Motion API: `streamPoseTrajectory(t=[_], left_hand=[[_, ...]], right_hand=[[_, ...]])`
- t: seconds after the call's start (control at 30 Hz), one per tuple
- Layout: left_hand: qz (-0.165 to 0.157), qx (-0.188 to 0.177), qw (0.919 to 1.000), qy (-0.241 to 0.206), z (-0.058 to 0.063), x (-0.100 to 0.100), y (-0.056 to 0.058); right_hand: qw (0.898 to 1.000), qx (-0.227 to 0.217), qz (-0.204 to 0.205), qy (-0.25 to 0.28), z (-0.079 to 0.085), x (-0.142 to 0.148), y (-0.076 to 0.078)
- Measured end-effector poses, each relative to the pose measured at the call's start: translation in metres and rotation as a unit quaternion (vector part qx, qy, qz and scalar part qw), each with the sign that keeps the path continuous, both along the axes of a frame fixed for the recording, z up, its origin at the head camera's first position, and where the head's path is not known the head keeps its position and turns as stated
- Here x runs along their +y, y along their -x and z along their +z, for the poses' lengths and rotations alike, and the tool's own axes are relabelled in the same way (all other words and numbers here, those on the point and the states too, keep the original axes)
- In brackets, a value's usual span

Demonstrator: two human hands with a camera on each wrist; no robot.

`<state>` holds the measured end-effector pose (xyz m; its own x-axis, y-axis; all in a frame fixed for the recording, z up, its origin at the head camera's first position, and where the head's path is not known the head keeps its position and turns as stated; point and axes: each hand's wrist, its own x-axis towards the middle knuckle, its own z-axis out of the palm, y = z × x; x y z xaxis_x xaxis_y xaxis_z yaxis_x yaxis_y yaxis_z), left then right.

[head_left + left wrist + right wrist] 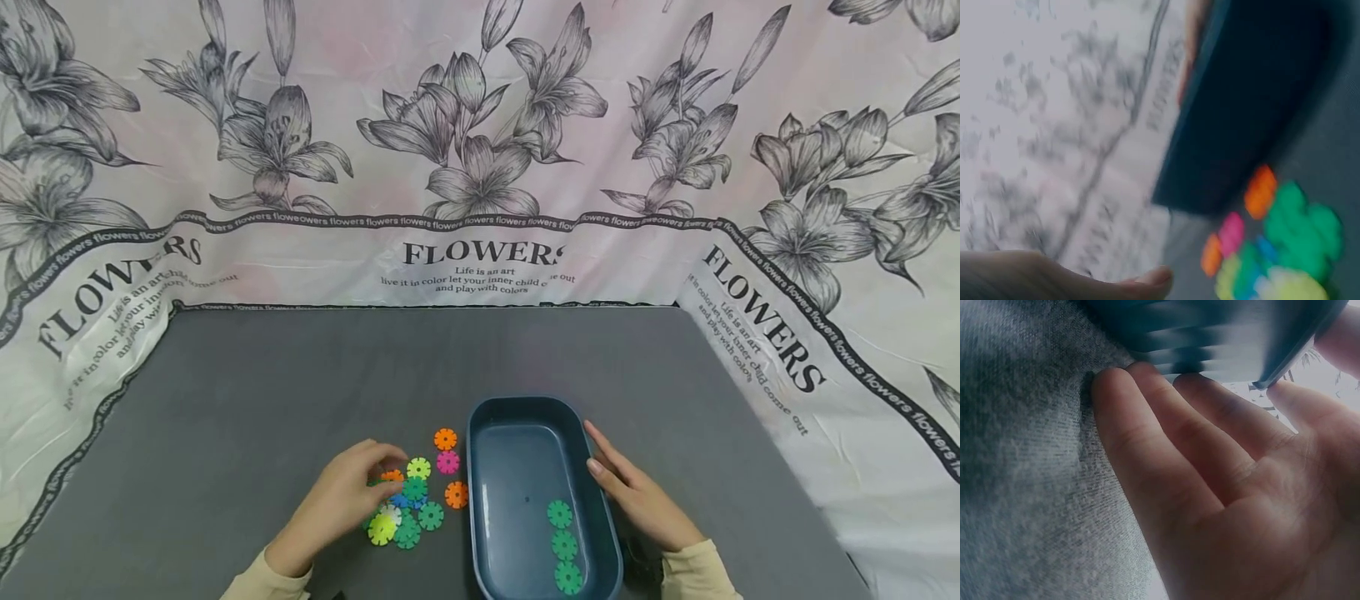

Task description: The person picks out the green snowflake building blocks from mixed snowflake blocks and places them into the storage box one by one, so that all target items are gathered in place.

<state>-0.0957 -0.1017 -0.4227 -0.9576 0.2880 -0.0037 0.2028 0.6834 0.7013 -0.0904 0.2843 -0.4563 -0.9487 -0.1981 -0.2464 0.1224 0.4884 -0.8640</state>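
In the head view my left hand [348, 483] hovers at a loose pile of small notched plastic discs, its thumb and fingers spread apart around part of it. A green disc [415, 488] lies by the thumb tip; I see nothing plainly gripped. The blurred left wrist view shows only the thumb [1141, 281] beside the heap. My right hand [637, 496] rests along the right side of a blue-grey plastic tray [517, 467]. In the right wrist view its straight fingers [1141, 431] touch the tray's outer wall. Three green discs [564, 545] lie in a column inside the tray.
Between pile and tray lie a pink disc [447, 462] and orange discs [456, 495]. Yellow [382, 528], blue and white discs also sit in the pile. A grey cloth [300, 375] covers the table, with a flower-printed curtain [480, 167] around its back and sides.
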Motion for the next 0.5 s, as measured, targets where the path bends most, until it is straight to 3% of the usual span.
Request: streamPoseTrajectory(t=[0.17, 0.4, 0.5], left_hand=[[0.035, -0.051, 0.9981, 0.006, -0.019, -0.017, 0.004], [0.032, -0.040, 0.9985, -0.019, -0.038, -0.027, 0.001], [0.047, -0.041, 0.9978, -0.025, -0.041, -0.027, 0.001]], right_hand=[[1.000, 0.010, 0.002, -0.008, 0.002, 0.001, 0.006], [1.000, -0.001, -0.007, 0.000, 0.000, 0.000, 0.001], [1.000, -0.008, -0.010, 0.000, 0.000, -0.001, -0.001]])
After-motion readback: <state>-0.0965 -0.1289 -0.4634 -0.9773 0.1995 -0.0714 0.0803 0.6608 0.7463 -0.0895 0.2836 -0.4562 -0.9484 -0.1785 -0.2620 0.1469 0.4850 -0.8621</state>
